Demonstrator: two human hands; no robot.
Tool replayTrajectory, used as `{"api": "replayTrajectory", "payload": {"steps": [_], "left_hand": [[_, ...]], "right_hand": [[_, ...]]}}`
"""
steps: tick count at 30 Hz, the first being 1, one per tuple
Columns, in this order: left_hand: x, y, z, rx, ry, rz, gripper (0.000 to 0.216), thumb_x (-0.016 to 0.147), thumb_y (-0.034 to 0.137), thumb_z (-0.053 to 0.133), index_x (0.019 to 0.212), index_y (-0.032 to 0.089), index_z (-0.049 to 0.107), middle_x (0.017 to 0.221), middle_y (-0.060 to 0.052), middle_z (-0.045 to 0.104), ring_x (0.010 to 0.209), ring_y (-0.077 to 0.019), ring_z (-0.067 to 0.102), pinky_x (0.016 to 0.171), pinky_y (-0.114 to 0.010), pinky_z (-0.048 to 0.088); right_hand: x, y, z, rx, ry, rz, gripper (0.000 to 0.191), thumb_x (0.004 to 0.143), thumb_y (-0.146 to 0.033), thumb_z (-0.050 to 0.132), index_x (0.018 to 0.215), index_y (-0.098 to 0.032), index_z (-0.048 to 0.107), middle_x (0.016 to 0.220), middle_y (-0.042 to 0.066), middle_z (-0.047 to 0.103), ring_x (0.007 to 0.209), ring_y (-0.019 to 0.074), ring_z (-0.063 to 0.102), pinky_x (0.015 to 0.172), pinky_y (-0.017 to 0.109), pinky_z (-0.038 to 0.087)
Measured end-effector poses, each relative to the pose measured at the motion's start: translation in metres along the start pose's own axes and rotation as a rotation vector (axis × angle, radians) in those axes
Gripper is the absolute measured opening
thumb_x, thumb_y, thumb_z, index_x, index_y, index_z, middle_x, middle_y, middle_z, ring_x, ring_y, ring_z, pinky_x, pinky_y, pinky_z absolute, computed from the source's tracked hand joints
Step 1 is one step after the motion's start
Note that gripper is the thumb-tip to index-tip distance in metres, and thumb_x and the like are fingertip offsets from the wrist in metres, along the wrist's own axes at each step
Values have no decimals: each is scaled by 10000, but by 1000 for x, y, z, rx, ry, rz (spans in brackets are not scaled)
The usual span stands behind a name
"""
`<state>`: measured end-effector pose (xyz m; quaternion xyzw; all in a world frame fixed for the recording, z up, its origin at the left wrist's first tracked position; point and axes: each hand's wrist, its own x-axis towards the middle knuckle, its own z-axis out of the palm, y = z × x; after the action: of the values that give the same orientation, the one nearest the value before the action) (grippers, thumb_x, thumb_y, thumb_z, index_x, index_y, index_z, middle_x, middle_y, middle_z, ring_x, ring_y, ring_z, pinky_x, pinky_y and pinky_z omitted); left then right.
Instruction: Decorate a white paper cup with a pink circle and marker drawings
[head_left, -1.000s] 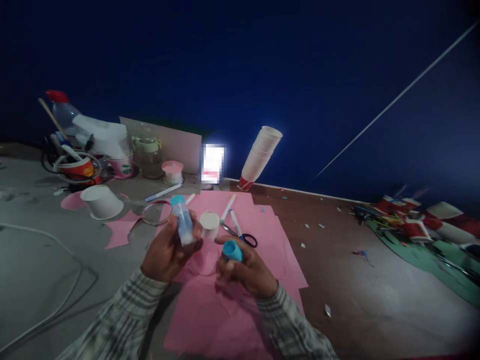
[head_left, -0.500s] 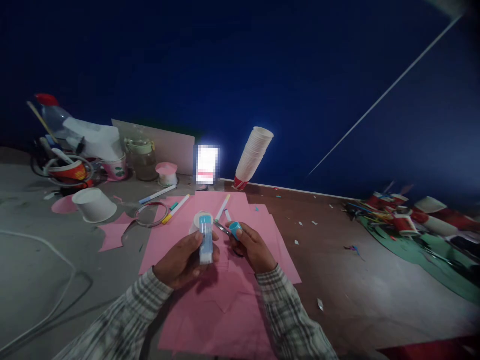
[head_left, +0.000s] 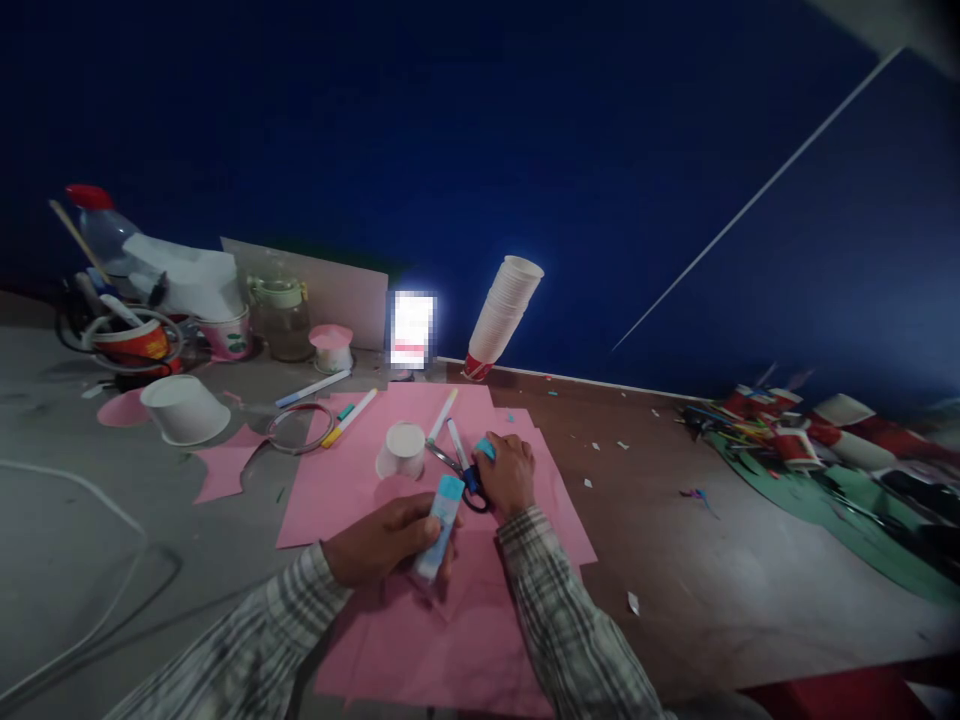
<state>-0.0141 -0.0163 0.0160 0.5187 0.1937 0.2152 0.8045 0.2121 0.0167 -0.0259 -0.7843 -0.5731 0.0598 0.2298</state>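
My left hand [head_left: 382,545] is wrapped round an uncapped glue stick [head_left: 439,525], its light blue end pointing up and right over the pink paper sheet [head_left: 360,480]. My right hand [head_left: 506,472] reaches forward with the blue cap [head_left: 486,448] pinched in its fingertips, resting by the black-handled scissors [head_left: 459,470]. A small white paper cup [head_left: 402,450] stands upside down just beyond my left hand. Two markers [head_left: 448,425] lie beside the scissors.
A leaning stack of white cups [head_left: 502,315] stands by the blue wall. Left: a tipped white cup [head_left: 184,408], tape ring [head_left: 301,428], jar [head_left: 283,315], pens, cluttered containers. A white cable [head_left: 90,500] crosses the grey floor. Red cups and scraps [head_left: 810,440] lie far right.
My left hand lowered the glue stick from upright to a low tilt near the paper. My right hand carried the cap forward and down to the scissors.
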Motion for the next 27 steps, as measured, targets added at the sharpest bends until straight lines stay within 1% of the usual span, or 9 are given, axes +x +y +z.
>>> {"api": "replayTrajectory", "payload": {"steps": [3,5,6,9,12,14,18,22,27], "left_hand": [[1,0,0,49,-9,1,599,824,745,687,1002,173,710,716,-60,711,554,-120,560,530,-225,379],[1,1,0,74,3,14,602,828,753,673,973,170,702,705,-58,709,544,-114,542,532,-225,373],[1,2,1,86,7,21,604,828,757,669,957,168,699,699,-57,708,540,-112,534,530,-226,370],[0,2,1,109,6,25,598,845,755,650,919,164,702,689,-59,710,535,-117,533,522,-230,369],[0,-2,-1,101,-25,3,609,860,747,640,974,155,720,682,-59,716,516,-117,545,507,-224,372],[1,-5,-3,73,-37,-16,648,844,762,648,1000,138,723,663,-55,715,495,-112,545,495,-217,367],[3,-9,-4,-18,-45,-54,691,831,777,649,955,102,732,608,-65,712,451,-118,548,472,-216,358],[4,-12,-2,-133,-109,-25,704,858,783,603,872,91,730,533,-76,694,397,-133,539,440,-228,338],[4,-22,-5,-264,-152,-63,673,863,760,616,846,95,718,498,-73,681,356,-147,523,437,-247,379]], "right_hand": [[-1,-2,-8,146,134,-25,333,902,-335,637,1132,-140,779,1131,185,702,1120,340,594,1029,498,427],[-7,-7,-19,377,241,-81,350,942,-441,584,1004,-156,777,1012,151,712,1034,305,612,978,466,458],[-11,-10,-25,530,225,-109,405,962,-512,549,937,-170,766,891,111,699,921,269,619,893,418,487],[-28,-26,-42,924,-228,-143,610,971,-716,457,906,-179,740,566,-23,511,542,156,483,560,289,420],[-42,-41,-52,1023,-593,-215,675,886,-812,531,794,-169,717,508,-51,464,457,106,395,474,250,339],[-45,-46,-55,1055,-664,-218,672,863,-818,565,722,-172,682,483,-59,446,450,94,361,463,243,318],[-42,-44,-58,1056,-662,-237,655,850,-804,611,707,-167,667,507,-59,450,487,89,365,487,238,329],[-39,-35,-58,1051,-689,-343,625,899,-765,591,878,-159,745,640,-21,546,562,108,464,558,254,414],[-38,-23,-56,1085,-681,-509,481,962,-645,612,1055,-196,759,919,48,676,812,161,600,781,306,511]]}}
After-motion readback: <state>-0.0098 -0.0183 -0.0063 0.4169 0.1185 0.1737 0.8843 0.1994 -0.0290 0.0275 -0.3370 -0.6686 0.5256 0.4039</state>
